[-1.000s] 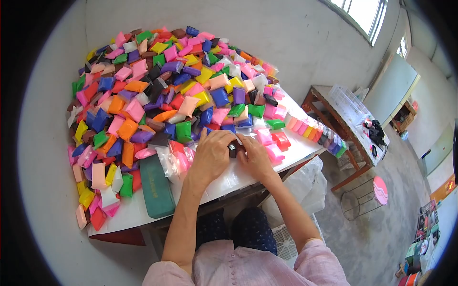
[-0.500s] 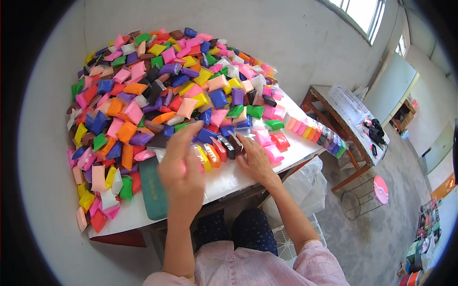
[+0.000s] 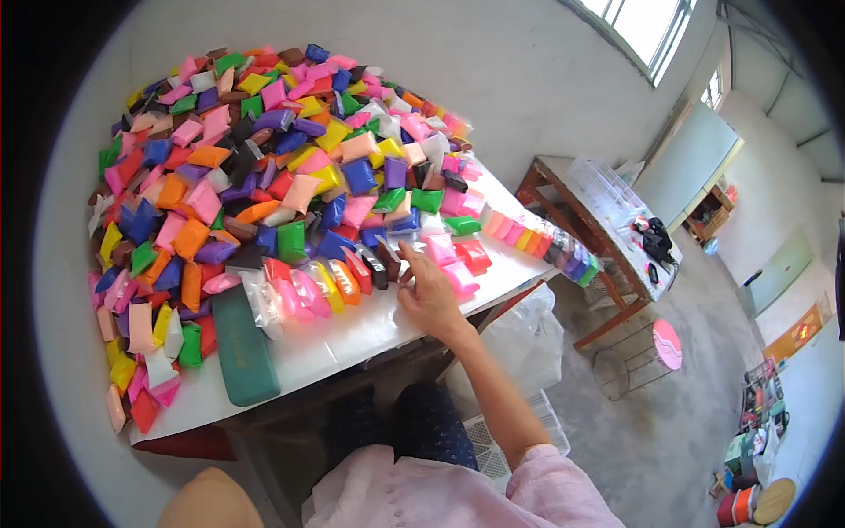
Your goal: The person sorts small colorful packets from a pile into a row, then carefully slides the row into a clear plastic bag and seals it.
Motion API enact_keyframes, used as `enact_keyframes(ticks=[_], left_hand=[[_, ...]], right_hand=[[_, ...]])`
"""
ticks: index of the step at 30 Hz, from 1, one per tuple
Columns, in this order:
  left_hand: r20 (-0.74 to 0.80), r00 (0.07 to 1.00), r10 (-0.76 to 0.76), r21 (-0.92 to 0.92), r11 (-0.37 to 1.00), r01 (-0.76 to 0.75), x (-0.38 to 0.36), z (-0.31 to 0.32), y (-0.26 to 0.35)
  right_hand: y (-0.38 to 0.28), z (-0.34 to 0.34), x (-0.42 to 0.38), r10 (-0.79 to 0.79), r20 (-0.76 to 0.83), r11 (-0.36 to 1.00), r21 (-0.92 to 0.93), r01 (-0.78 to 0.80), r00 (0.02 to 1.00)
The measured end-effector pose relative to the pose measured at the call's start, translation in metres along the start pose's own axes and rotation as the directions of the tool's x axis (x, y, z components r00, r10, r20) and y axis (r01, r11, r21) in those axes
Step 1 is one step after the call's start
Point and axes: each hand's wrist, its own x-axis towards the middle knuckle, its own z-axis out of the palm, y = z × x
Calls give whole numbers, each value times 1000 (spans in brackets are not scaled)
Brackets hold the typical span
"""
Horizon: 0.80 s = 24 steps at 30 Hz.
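Note:
My right hand (image 3: 431, 295) rests at the right end of a row of small packets, fingers apart. Its fingertips touch or nearly touch a brown packet (image 3: 389, 257). Leftward from there lean a black packet (image 3: 377, 269), a red packet (image 3: 358, 269), an orange packet (image 3: 344, 283), a yellow packet (image 3: 327, 287) and pink packets (image 3: 308, 292). A clear-wrapped whitish packet (image 3: 262, 299) ends the row, beside a green box (image 3: 244, 352). My left hand is out of view; a bare part of my arm shows at the bottom left.
A big heap of coloured packets (image 3: 238, 167) covers the back of the white table (image 3: 352, 345). More packets line up on the right (image 3: 537, 238). Beyond stand a side table (image 3: 607, 255) with a clear basket and a pink-topped stool (image 3: 666, 343). A plastic bag (image 3: 528, 339) hangs by the front edge.
My left hand has left the row and dropped out of view at the lower left. The view has shifted, and my right hand stays at the row's right end.

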Motion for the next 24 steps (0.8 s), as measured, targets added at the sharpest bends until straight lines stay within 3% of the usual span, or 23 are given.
enact_keyframes(ticks=[9, 12, 16, 18, 24], left_hand=[[57, 998, -13, 46, 999, 10, 5, 8, -2], [58, 998, -11, 49, 999, 8, 5, 9, -4], [45, 999, -2, 45, 999, 0, 1, 7, -5], [32, 999, -3, 49, 999, 1, 1, 5, -1], [-99, 994, 52, 6, 999, -52, -11, 5, 0]], right_hand=[[-11, 3, 3, -23, -7, 998, -59, 23, 1000], [-14, 3, 6, 34, 12, 997, -73, -33, 999], [-9, 10, 8, -68, -38, 980, -190, 59, 997], [-13, 9, 8, 12, -31, 981, -193, -17, 999], [-11, 5, 10, 20, -16, 995, -94, -21, 1000]])
